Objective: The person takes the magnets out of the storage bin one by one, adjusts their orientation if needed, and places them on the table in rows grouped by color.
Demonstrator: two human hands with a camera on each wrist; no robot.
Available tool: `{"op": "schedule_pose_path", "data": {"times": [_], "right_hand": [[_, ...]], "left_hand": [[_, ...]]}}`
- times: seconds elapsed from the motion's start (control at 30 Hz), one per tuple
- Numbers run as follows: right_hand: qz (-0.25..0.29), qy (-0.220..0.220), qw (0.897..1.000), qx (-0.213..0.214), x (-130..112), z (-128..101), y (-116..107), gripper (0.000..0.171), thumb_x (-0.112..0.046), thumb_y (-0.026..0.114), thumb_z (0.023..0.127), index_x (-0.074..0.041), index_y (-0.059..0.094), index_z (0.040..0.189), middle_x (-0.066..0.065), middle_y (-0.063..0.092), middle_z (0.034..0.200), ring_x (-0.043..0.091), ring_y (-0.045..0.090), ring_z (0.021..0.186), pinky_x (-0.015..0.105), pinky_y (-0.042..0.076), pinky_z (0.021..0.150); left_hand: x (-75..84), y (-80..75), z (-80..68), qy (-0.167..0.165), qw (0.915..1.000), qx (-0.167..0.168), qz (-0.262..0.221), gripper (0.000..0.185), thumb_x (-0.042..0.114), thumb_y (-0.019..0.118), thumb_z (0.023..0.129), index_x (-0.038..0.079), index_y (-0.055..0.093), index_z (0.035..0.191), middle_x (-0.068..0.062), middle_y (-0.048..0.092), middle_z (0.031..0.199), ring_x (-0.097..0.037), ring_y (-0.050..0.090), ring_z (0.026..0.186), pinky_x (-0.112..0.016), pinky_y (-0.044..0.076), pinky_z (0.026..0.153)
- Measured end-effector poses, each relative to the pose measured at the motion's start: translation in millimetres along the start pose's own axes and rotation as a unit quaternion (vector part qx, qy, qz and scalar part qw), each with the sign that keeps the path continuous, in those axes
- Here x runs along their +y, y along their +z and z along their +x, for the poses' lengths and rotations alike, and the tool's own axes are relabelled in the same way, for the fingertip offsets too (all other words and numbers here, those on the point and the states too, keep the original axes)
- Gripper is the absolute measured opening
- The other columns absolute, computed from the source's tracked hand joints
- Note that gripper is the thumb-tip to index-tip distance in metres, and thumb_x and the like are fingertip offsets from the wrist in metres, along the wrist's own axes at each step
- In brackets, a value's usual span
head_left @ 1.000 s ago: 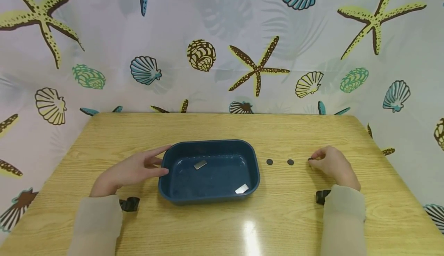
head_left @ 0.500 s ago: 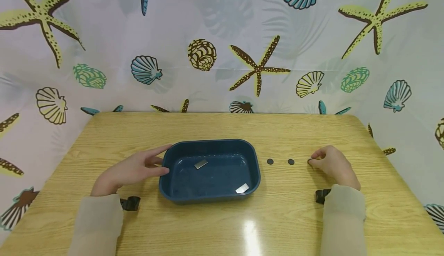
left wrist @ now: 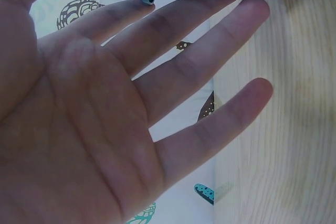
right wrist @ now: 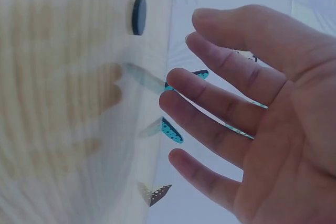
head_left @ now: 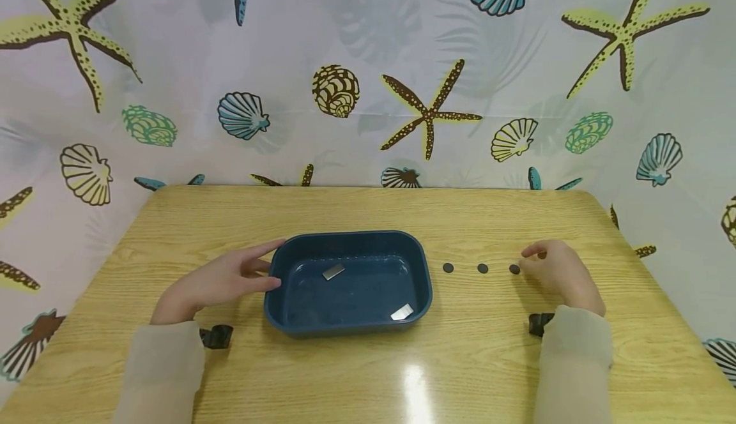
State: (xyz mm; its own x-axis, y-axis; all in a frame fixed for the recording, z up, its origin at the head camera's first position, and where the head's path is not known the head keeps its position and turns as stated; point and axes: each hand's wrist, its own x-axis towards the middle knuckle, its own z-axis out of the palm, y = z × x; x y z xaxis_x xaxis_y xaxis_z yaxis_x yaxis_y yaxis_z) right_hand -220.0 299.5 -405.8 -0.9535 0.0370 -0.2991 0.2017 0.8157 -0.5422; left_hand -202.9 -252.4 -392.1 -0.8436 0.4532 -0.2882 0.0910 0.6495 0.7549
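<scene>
A dark blue rectangular bin (head_left: 351,331) stands on the table left of the middle. My left hand (head_left: 227,277) rests against its left end, thumb and index finger at the rim; in the left wrist view the other fingers (left wrist: 202,61) are spread out fairly straight. Three small dark round discs lie in a row to the bin's right: a near disc (head_left: 448,267), a middle disc (head_left: 482,269) and a far disc (head_left: 514,269). My right hand (head_left: 558,271) is just right of the far disc, apart from it and holding nothing; the right wrist view shows a disc (right wrist: 139,16) beyond the fingertips.
Inside the bin lie two small silvery rectangular pieces, one piece (head_left: 333,272) toward the back left and another piece (head_left: 402,312) at the front right. The wooden table (head_left: 345,379) ends at a patterned cloth backdrop (head_left: 368,47) behind and at the sides.
My right hand has let go of the far disc, now lying on the table, and has drawn back slightly to the right. The left hand and the bin stay in place.
</scene>
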Motion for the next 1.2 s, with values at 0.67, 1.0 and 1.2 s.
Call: {"op": "schedule_pose_path", "data": {"times": [0.67,1.0,1.2], "right_hand": [[-0.006,-0.042,0.999,0.006,-22,-2,-2,0.046,-0.033,0.060,0.103,-0.004,0.060,0.139,0.032,0.045,0.153,0.052,0.046,0.138,0.066,0.042,0.108],[-0.008,-0.072,0.997,0.005,-39,0,8,0.042,-0.030,0.062,0.103,-0.005,0.063,0.137,0.029,0.048,0.151,0.047,0.053,0.132,0.064,0.045,0.106],[-0.006,-0.097,0.995,0.008,-47,1,12,0.041,-0.030,0.064,0.102,-0.005,0.064,0.135,0.029,0.051,0.148,0.045,0.061,0.124,0.059,0.051,0.101]], "left_hand": [[-0.2,-0.1,0.2,-0.005,1.0000,0.003,-0.003,0.085,0.040,0.066,0.101,0.017,0.018,0.167,-0.029,0.053,0.150,-0.045,0.054,0.138,-0.054,0.052,0.104],[0.0,-0.1,-0.1,-0.003,1.0000,0.001,-0.003,0.084,0.040,0.065,0.102,0.016,0.017,0.167,-0.030,0.052,0.150,-0.046,0.054,0.138,-0.054,0.053,0.103],[-0.7,-0.2,-0.2,-0.007,0.9999,0.001,-0.009,0.085,0.040,0.066,0.101,0.018,0.017,0.167,-0.029,0.051,0.151,-0.046,0.052,0.140,-0.055,0.052,0.104]]}}
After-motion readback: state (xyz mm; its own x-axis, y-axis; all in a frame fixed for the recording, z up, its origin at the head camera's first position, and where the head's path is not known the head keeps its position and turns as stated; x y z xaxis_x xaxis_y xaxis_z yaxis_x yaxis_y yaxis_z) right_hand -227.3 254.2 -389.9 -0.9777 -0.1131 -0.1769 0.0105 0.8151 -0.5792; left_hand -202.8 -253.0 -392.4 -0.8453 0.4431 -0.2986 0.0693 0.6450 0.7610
